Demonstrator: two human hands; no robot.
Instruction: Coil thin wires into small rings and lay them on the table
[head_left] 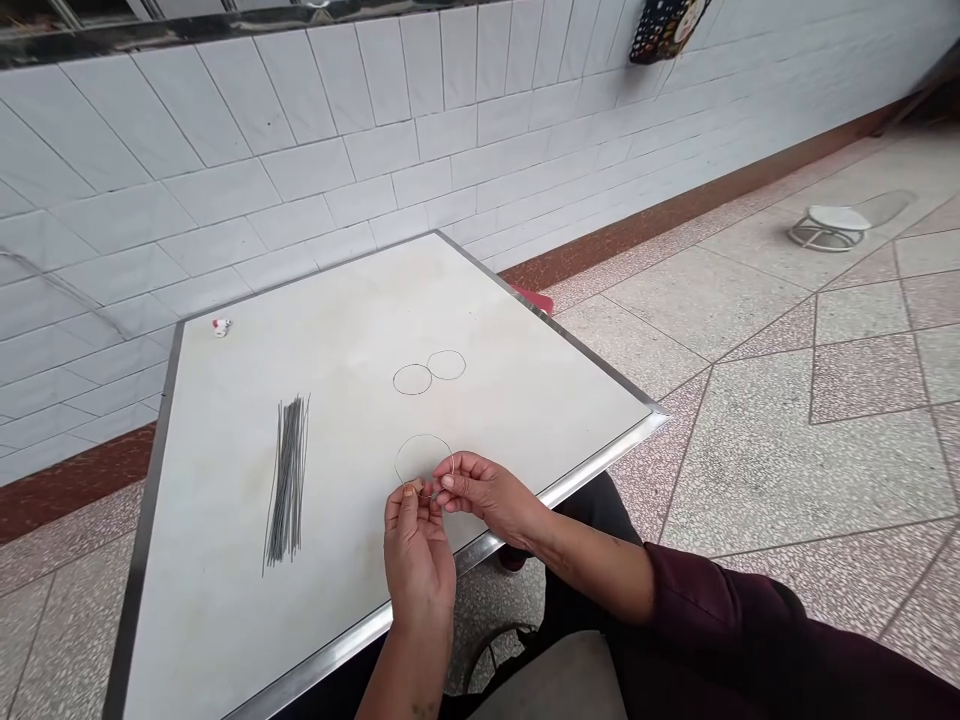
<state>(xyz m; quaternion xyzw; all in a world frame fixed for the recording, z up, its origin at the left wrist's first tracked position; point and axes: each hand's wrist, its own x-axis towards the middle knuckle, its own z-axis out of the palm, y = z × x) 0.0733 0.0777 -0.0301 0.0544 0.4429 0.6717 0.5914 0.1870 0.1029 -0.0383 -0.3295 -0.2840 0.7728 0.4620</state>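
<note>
Near the table's front edge, my left hand [418, 535] and my right hand [480, 490] meet at the lower side of a thin wire ring [424, 436]. Thumb and fingers of the left pinch the wire, and the right pinches it just beside. Exactly how the wire ends lie between the fingertips is hidden. Farther back, two wire circles [412, 379] lie flat on the white tabletop, touching side by side. To the left of my hands rests a bundle of straight grey wires [287, 485], a few of them splayed out.
The white table [225, 620] has a metal-trimmed edge and stands against a tiled wall [315, 180]. A small white and red object [221, 327] sits in its far left corner. On the floor to the right is a low white stool [830, 228]; something red [534, 299] shows behind the table.
</note>
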